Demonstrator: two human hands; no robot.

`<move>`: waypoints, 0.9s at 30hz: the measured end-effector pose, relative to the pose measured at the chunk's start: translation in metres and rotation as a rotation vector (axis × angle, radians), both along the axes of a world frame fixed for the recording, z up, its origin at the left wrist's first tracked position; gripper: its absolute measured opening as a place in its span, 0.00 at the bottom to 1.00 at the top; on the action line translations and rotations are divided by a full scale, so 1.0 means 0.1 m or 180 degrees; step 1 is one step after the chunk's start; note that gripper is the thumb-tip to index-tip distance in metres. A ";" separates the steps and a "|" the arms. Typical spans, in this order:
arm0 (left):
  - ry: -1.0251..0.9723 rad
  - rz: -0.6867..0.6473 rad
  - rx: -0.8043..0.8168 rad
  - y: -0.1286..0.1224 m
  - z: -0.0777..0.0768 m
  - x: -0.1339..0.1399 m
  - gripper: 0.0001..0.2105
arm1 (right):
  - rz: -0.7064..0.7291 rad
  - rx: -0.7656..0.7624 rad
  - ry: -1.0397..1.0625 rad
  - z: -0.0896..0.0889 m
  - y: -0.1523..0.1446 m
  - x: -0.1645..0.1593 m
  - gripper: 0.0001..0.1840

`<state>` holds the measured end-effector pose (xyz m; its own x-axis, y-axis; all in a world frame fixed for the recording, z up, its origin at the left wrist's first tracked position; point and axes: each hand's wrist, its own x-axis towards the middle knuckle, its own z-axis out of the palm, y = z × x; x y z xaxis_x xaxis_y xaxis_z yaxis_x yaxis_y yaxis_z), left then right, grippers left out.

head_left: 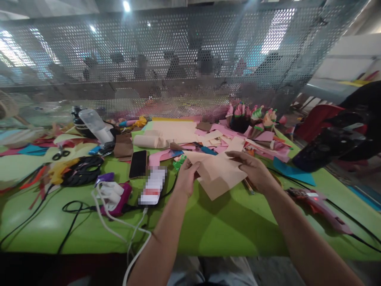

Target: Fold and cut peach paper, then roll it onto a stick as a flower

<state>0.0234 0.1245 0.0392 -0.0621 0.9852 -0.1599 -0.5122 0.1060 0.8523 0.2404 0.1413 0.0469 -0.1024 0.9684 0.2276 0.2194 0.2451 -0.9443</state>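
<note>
The left hand (187,178) and right hand (258,171) pinch paper (220,176) above the desk (217,236), back from its near edge. A glue gun (322,209) lies near the right edge.

left fingers (194,168) and right fingers (238,156) hold peach paper (219,173).

Paper (222,172) between fingers (238,156): plain pale peach. Table (226,236) below: bright green. Glue gun (330,212) right of them: pink. Screen (149,41) beyond: grey, hole-dotted.
</note>
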 end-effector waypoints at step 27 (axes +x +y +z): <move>0.2026 -0.0586 0.0691 -0.07 -0.01 0.07 0.17 | 0.0024 -0.0009 -0.0210 0.04 -0.13 -0.26 0.19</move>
